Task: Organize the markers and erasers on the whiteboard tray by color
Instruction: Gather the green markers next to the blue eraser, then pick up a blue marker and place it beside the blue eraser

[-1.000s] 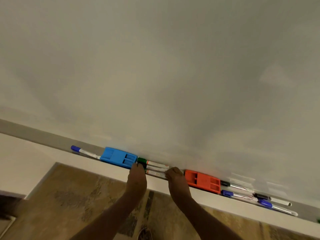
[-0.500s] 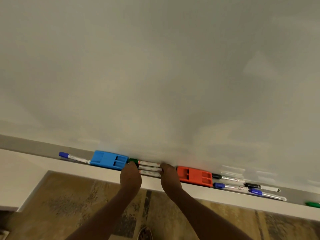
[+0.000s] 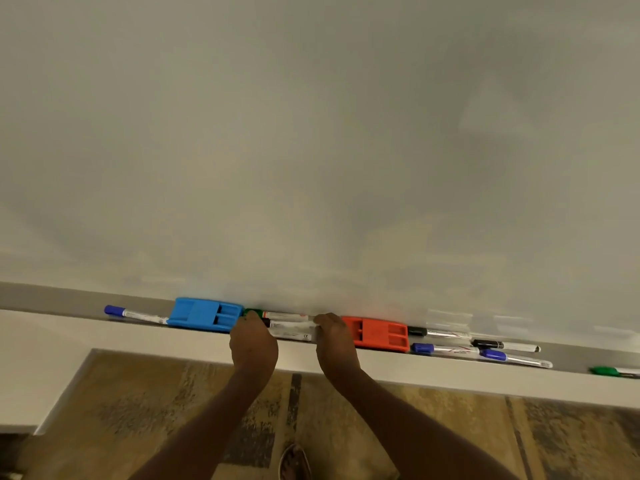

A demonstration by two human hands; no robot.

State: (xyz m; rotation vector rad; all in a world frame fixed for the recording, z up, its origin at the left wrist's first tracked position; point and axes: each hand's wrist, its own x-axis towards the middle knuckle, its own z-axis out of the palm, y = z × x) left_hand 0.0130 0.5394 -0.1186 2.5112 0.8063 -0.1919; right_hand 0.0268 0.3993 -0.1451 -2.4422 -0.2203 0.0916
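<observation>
On tray [image 3: 62, 301]: three markers [image 3: 290, 326] side by side, between blue eraser [image 3: 204, 314] and red eraser [image 3: 379, 333]. Grip: left hand [image 3: 254, 344] fingers curled over cap ends (green cap just showing), right hand [image 3: 335, 339] fingers curled over tail ends. Loose markers [image 3: 450, 348] lie right of red eraser.

A cream wall [image 3: 41, 368] is meeting the floor at lower left. A tan-and-brown patterned carpet [image 3: 138, 410] is covering that floor, with dark streaks running across it. Dim, warm light is falling evenly.
</observation>
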